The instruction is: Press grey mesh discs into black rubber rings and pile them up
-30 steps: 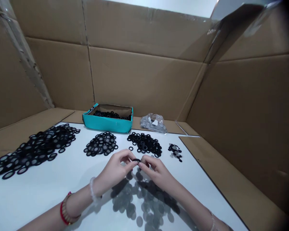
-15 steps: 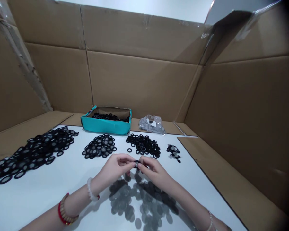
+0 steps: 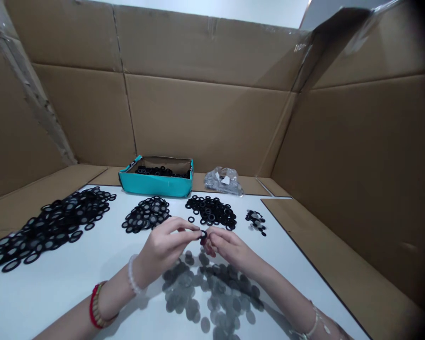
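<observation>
My left hand [image 3: 173,240] pinches a small black ring [image 3: 203,234] between thumb and fingertips, above the white tabletop. At the ring's right edge, the fingers of my right hand [image 3: 224,243] are curled and pressed together. Whether they grip the ring or a small disc is hidden. Below both hands lies a spread of thin grey translucent discs [image 3: 219,293], several overlapping. Just beyond the hands is a heap of plain black rings [image 3: 212,211]. Left of it sits a heap of black rings with grey centres [image 3: 147,215].
A larger pile of filled rings [image 3: 56,224] covers the table's left side, and a small cluster [image 3: 256,221] lies at right. Behind stand a teal box [image 3: 156,185] holding black rings and a clear plastic bag [image 3: 224,181]. Cardboard walls [image 3: 205,123] enclose the white table [image 3: 127,264].
Both hands have risen slightly with the ring. My left hand has turned, its fingers now stretched straighter toward the ring, while the right fingers have curled inward.
</observation>
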### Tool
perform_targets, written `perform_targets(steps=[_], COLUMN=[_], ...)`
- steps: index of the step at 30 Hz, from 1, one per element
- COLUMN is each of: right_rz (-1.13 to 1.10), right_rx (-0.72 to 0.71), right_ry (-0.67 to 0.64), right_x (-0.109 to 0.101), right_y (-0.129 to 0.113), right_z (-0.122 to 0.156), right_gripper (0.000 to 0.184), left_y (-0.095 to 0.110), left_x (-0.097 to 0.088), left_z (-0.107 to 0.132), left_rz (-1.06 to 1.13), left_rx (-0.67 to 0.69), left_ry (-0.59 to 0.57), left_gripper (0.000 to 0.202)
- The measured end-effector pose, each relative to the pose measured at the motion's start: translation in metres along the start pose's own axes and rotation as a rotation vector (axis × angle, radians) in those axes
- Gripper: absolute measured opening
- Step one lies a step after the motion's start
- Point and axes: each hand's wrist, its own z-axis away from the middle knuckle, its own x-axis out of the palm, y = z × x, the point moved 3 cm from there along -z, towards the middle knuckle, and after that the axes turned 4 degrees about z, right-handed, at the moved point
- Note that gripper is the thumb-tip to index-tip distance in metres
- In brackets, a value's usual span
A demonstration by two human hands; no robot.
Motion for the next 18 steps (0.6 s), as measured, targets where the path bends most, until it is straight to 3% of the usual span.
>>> perform_targets(steps=[3, 6, 10, 18], right_rz=[-0.001, 0.026, 0.102, 0.362], right_rx=[0.01, 0.024, 0.028, -0.065], right_ry=[0.057, 0.106, 0.113, 0.134], right_x=[-0.001, -0.001, 0.0, 0.005], right_y=[-0.002, -0.004, -0.004, -0.013], right_z=[0.001, 0.002, 0.003, 0.006], right_gripper=[0.028, 0.028, 0.028, 0.026], left_y=[0.001, 0.0, -0.003, -0.007], left_x=[0.001, 0.002, 0.012, 0.02], left_z=[0.002, -0.002, -0.005, -0.004], left_rz=[-0.026, 0.101, 0.377, 0.544], left_rx=[0.064, -0.171, -0.515, -0.673], left_ry=[-0.031, 0.048, 0.001, 0.018], left_gripper=[0.034, 0.032, 0.022, 0.018])
